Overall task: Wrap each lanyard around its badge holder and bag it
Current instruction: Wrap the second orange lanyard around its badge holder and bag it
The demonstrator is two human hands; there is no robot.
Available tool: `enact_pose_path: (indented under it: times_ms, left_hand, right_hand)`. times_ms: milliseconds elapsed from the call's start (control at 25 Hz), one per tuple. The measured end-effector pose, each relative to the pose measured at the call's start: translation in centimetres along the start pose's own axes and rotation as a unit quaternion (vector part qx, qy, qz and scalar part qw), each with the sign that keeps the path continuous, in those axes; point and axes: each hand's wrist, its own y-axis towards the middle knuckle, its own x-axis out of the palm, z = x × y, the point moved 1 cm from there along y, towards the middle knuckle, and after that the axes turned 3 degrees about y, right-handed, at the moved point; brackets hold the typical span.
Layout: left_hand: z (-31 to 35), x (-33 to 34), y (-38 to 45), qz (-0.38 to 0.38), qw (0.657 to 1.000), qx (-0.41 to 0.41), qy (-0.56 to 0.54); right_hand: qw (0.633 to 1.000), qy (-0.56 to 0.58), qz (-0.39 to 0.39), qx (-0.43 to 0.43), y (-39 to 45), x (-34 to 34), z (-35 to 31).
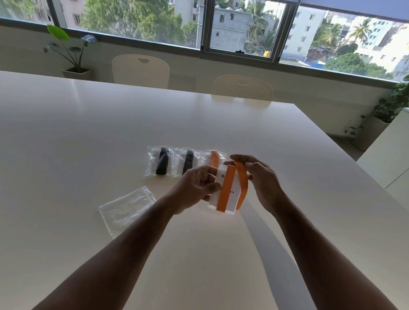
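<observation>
My left hand [199, 186] clamps holder [232, 197]; right hand [260, 180] pinches lanyard [227, 190] looped round holder; empty bag [125, 210] left of holder.

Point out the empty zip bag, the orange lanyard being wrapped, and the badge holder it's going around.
empty zip bag [127, 209], head view, middle of the clear plastic
orange lanyard [226, 190], head view, front band crossing the holder
badge holder [235, 197], head view, white face right of the band

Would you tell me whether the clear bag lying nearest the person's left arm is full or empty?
Empty: the clear bag lies flat on the table, with no badge or lanyard visible inside.
</observation>
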Motion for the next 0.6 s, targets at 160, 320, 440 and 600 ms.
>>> enact_pose_path:
  times_ms: [160, 320, 440, 600]
  left_hand:
    - [0.6, -0.3, 0.0, 0.010, 0.999, 0.005, -0.053]
    - [1.3, -0.7, 0.4, 0.049, 0.991, 0.006, -0.125]
    - [1.8, -0.9, 0.7, 0.079, 0.988, 0.009, -0.134]
    - [1.8, -1.1, 1.2, 0.109, 0.980, 0.002, -0.166]
  right_hand:
    - [0.997, 0.073, -0.004, 0.041, -1.0, 0.1, 1.9]
    - [0.999, 0.043, -0.015, 0.019, -1.9, 0.7, 2.7]
    - [0.997, -0.076, 0.018, -0.023, -2.7, 1.2, 2.8]
    - [0.973, -0.213, 0.034, -0.079, -3.3, 1.4, 3.0]
